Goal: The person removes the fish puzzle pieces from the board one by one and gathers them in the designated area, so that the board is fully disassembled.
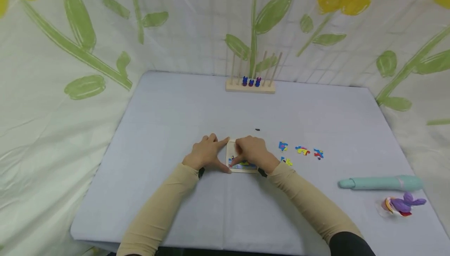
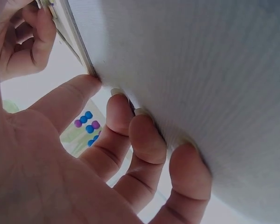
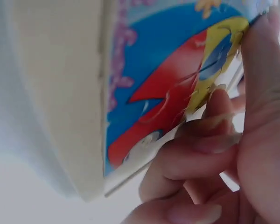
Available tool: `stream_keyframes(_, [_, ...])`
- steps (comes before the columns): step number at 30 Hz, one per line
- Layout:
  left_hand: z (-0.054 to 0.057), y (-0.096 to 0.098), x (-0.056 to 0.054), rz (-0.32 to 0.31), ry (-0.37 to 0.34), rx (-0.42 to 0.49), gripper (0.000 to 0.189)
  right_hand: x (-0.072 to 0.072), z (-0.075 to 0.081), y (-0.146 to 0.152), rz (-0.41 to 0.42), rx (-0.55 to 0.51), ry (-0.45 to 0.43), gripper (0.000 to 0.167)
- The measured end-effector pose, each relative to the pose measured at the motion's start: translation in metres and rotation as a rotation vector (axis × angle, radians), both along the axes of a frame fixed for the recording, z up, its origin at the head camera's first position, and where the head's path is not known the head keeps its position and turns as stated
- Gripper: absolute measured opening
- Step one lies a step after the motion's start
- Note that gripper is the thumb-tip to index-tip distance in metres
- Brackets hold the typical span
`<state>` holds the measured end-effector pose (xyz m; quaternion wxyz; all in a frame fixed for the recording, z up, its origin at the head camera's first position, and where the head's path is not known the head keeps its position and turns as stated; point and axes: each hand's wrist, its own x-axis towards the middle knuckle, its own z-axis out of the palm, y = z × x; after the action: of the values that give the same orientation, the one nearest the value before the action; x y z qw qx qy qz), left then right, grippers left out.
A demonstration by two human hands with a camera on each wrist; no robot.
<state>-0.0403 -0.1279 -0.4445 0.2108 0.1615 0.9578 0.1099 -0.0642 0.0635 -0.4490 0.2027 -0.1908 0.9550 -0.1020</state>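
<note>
A small wooden puzzle board point(image 1: 230, 146) lies on the table, its lower part filled with a picture of joined jigsaw pieces point(image 3: 172, 84) in red, blue and yellow. At its left side, my left hand point(image 1: 206, 152) spreads thumb and index finger to touch the two left corners. The other left fingers rest on the tabletop. Over the board is my right hand point(image 1: 256, 152), fingers curled, with the thumb pressing down on the picture's left end. A curled right finger touches the picture's yellow edge. My right hand hides part of the board in the head view.
Several loose jigsaw pieces point(image 1: 302, 150) lie right of the board, and a small dark piece point(image 1: 258, 129) lies behind it. A bead counting frame point(image 1: 250, 88) stands at the back edge. A turquoise wand-shaped object point(image 1: 381, 183) and a purple-topped item point(image 1: 402, 205) sit at right.
</note>
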Motion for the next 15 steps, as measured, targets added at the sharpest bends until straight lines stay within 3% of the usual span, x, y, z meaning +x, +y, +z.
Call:
stream_keyframes(5, [0.003, 0.003, -0.002, -0.009, 0.007, 0.007, 0.117, 0.002, 0.007, 0.006, -0.005, 0.003, -0.021, 0.053])
stream_keyframes(11, [0.002, 0.005, -0.002, -0.008, 0.007, -0.003, 0.116, -0.005, 0.018, 0.024, -0.08, -0.111, -0.021, 0.027])
stream_keyframes(15, [0.002, 0.003, 0.001, 0.005, -0.003, 0.001, 0.116, -0.01, 0.018, 0.027, -0.089, -0.105, -0.052, 0.033])
